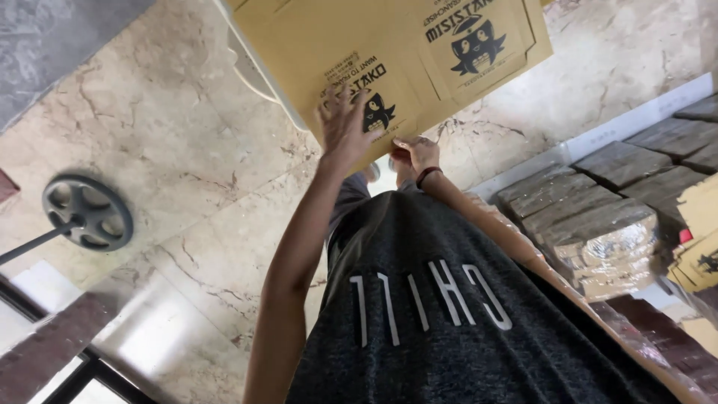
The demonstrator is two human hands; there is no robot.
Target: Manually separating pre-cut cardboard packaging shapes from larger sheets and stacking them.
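Both hands on flat tan printed carton
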